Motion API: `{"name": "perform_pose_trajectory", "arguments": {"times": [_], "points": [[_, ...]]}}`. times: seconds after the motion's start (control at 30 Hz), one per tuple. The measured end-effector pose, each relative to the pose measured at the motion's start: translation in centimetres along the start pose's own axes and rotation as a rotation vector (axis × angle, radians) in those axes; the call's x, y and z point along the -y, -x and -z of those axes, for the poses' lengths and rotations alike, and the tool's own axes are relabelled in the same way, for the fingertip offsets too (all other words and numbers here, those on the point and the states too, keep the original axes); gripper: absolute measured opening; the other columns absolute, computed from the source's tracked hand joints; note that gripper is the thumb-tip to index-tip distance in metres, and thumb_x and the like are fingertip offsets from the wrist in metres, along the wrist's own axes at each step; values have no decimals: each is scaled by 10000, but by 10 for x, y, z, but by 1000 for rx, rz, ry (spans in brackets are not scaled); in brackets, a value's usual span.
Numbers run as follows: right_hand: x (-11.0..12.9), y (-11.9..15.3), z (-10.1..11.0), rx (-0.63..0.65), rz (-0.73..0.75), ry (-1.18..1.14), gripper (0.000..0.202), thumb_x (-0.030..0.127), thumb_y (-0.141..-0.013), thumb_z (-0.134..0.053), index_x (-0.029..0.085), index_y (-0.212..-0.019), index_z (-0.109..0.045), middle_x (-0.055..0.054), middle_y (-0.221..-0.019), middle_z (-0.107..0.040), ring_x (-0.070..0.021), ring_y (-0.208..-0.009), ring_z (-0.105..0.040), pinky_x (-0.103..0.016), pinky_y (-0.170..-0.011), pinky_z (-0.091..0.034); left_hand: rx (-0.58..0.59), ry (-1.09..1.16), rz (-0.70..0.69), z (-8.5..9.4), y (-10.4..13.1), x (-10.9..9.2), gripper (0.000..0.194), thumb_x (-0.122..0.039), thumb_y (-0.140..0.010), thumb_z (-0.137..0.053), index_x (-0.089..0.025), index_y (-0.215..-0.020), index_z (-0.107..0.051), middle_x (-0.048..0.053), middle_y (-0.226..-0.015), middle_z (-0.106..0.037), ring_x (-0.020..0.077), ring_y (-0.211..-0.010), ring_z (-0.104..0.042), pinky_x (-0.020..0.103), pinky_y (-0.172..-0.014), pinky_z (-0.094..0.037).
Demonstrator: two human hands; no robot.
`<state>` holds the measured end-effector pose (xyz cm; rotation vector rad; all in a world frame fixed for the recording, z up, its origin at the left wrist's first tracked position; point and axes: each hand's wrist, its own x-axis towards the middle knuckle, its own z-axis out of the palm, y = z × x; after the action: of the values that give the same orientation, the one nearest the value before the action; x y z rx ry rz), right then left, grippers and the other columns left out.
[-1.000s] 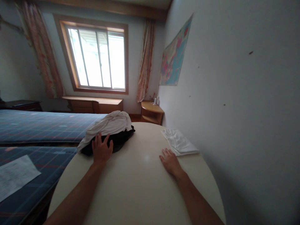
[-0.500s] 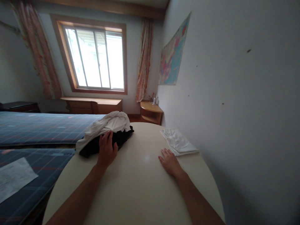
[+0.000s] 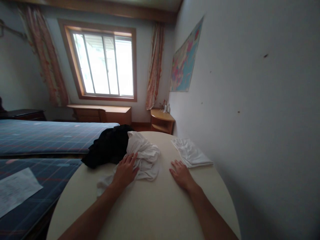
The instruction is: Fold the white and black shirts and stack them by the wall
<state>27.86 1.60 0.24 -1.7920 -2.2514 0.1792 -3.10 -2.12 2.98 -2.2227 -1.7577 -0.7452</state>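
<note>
A crumpled white cloth [image 3: 147, 158] lies on the round cream table [image 3: 160, 206], left of its middle. On top of this cloth rests my left hand [image 3: 127, 169], its fingers somewhat spread; whether they pinch any fabric is hard to see. Behind that hand, a heap of black cloth [image 3: 107, 146] sits at the table's left edge. My right hand [image 3: 181, 173] lies on the tabletop with its fingers apart, holding nothing. Just beyond it is a folded white cloth [image 3: 192, 153] near the table's right edge.
Two beds with blue plaid mattresses [image 3: 50, 136] stand at the left, with a sheet of paper [image 3: 18, 190] on the nearer one. A white wall [image 3: 250, 83] runs along the right. Behind the table are a corner shelf [image 3: 162, 115] and a low desk [image 3: 117, 112].
The crumpled white cloth has come off the black heap onto the table, to the right and nearer. My left hand has moved right with it. My right hand has stayed in place.
</note>
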Motion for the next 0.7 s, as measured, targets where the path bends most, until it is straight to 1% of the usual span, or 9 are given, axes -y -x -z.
{"name": "perform_pose_trajectory", "arguments": {"times": [0.07, 0.17, 0.3, 0.37, 0.43, 0.5, 0.57, 0.63, 0.7], "points": [[5, 2, 4, 16, 15, -30, 530, 409, -947, -421, 175, -1418, -486, -120, -1509, -426, -278, -1427, -318, -487, -1167, -213, 109, 35, 47, -4, 0, 4, 462, -231, -884, -521, -198, -1344, -535, 140, -1232, -652, 289, -1167, -595, 428, -997, -459], [16, 5, 9, 28, 73, -99, 535, 408, -933, -449, 211, -1430, -466, -101, -1506, -434, -295, -1432, -306, -546, -1165, -190, 136, 146, 48, -8, 1, -1, 361, -186, -913, -433, -230, -1216, -625, 93, -1147, -698, 243, -1046, -660, 377, -937, -493], [29, 10, 14, -2, 248, -226, 664, 433, -879, -548, 226, -1486, -376, -104, -1546, -369, -284, -1458, -248, -504, -1177, -201, 200, 470, -134, 0, 7, -24, 336, -260, -944, -407, -258, -1156, -667, 53, -1133, -717, 205, -1016, -672, 315, -930, -490], [33, 13, 18, -11, 329, -282, 640, 445, -846, -598, 249, -1437, -449, -86, -1555, -356, -288, -1471, -208, -499, -1181, -188, 266, 635, -196, 9, 10, -35, 316, -308, -946, -432, -258, -1127, -686, 36, -1076, -735, 193, -973, -678, 289, -905, -494], [35, 15, 23, 0, 369, -321, 446, 416, -822, -632, 256, -1239, -622, -73, -1465, -490, -309, -1453, -250, -524, -1176, -165, 281, 729, -168, 16, 11, -41, 303, -348, -939, -459, -236, -1070, -708, 28, -989, -750, 188, -894, -683, 276, -853, -502], [34, 16, 28, 12, 357, -394, 238, 375, -822, -629, 229, -999, -692, -77, -1210, -676, -309, -1307, -472, -523, -1132, -246, 215, 753, -79, 21, 9, -39, 311, -370, -932, -464, -207, -1011, -717, 28, -925, -751, 191, -850, -679, 276, -819, -501], [32, 15, 31, 9, 281, -571, 211, 393, -845, -597, 204, -912, -665, -45, -887, -726, -236, -935, -654, -443, -962, -439, 106, 712, 60, 21, 5, -29, 322, -383, -925, -455, -195, -983, -709, 33, -906, -745, 201, -849, -676, 288, -811, -499], [28, 13, 34, 3, 169, -827, 292, 454, -839, -602, 193, -969, -624, 20, -670, -657, -149, -606, -582, -309, -683, -498, 23, 617, 190, 20, 1, -19, 326, -393, -915, -441, -196, -974, -695, 44, -914, -737, 212, -850, -676, 308, -812, -503], [24, 11, 35, 2, 103, -1072, 406, 487, -822, -619, 190, -1094, -574, 52, -619, -611, -120, -521, -518, -238, -545, -439, -28, 509, 198, 19, 0, -13, 333, -396, -911, -428, -198, -1008, -678, 67, -971, -723, 225, -892, -672, 337, -848, -502]]}}
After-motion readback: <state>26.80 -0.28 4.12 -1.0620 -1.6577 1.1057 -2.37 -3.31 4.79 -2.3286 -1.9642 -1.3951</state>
